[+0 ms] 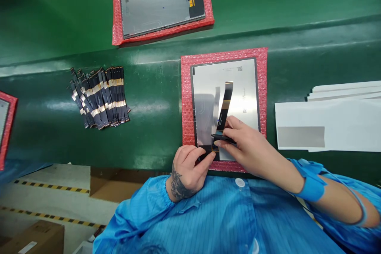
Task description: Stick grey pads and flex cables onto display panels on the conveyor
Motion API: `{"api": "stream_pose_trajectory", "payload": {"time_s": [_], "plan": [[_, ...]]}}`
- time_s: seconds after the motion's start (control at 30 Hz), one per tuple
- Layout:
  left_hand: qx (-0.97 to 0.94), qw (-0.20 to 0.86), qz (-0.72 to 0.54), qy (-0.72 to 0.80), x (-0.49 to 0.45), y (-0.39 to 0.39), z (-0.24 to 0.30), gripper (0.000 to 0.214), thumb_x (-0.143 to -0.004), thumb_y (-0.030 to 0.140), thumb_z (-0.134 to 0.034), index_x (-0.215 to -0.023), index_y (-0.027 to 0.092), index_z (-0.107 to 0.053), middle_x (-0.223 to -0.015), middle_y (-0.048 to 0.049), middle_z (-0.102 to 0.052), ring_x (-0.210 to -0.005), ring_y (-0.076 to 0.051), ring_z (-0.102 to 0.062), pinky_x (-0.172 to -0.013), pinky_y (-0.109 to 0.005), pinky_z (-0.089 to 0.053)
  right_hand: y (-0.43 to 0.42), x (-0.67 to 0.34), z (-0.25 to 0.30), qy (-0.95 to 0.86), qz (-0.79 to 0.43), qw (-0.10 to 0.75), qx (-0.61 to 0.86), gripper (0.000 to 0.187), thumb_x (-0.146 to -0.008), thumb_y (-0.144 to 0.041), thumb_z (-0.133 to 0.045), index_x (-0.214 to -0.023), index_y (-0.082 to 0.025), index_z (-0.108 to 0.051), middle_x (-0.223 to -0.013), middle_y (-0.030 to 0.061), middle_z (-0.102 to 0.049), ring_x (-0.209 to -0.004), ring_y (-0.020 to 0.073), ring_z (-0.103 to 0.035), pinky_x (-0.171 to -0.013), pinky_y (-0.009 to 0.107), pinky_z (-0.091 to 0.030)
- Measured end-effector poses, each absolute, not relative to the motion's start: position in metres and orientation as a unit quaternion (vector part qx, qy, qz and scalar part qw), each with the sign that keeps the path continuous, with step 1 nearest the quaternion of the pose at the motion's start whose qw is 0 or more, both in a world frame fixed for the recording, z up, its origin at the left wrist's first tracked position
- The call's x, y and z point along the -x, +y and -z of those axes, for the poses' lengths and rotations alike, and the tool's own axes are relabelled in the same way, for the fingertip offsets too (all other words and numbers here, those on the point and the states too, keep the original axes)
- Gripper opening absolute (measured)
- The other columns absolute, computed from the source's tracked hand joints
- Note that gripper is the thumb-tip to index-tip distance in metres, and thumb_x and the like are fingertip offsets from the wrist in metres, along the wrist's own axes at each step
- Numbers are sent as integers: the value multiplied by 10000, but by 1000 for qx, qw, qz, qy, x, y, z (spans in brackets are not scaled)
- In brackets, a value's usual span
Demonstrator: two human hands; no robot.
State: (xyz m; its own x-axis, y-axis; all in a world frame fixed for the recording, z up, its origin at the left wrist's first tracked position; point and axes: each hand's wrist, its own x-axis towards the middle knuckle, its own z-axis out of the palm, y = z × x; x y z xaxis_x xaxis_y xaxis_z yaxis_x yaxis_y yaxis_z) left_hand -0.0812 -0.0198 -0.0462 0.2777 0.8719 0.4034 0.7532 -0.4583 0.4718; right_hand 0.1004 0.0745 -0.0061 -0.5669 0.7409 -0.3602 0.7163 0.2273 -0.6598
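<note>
A silver display panel (238,87) lies on a red bubble-wrap sheet (186,99) on the green belt in front of me. A black and gold flex cable (226,101) stands up from the panel's near edge. My right hand (247,143) pinches a thin black tool (222,139) against the cable's lower end. My left hand (190,166) is curled, its fingertips pressing the panel's near edge beside the cable.
A fanned pile of several flex cables (99,97) lies to the left on the green belt (154,95). A second panel on red wrap (162,4) sits farther back. White sheets (327,123) are stacked at the right. Another red-wrapped panel (6,123) shows at the left edge.
</note>
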Motion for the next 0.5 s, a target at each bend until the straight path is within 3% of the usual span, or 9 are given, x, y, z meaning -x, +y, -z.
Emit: {"api": "stream_pose_trajectory", "payload": {"time_s": [0.2, 0.5], "plan": [[-812, 58, -295, 500, 80, -18, 44, 187, -935, 179, -572, -1033, 214, -728, -883, -39, -658, -860, -176, -576, -819, -309, -513, 76, -100, 4, -767, -432, -25, 473, 190, -945, -118, -500, -809, -138, -630, -1051, 134, -570, -960, 265, -611, -834, 413, -539], [-821, 25, -260, 508, 76, -18, 43, 230, -982, 264, -536, -1075, 213, -740, -886, -52, -644, -865, -196, -525, -854, -335, -465, 72, -98, 9, -791, -395, -7, 467, 184, -930, -150, -510, -780, -168, -617, -1028, 108, -591, -876, 249, -641, -738, 387, -559]]}}
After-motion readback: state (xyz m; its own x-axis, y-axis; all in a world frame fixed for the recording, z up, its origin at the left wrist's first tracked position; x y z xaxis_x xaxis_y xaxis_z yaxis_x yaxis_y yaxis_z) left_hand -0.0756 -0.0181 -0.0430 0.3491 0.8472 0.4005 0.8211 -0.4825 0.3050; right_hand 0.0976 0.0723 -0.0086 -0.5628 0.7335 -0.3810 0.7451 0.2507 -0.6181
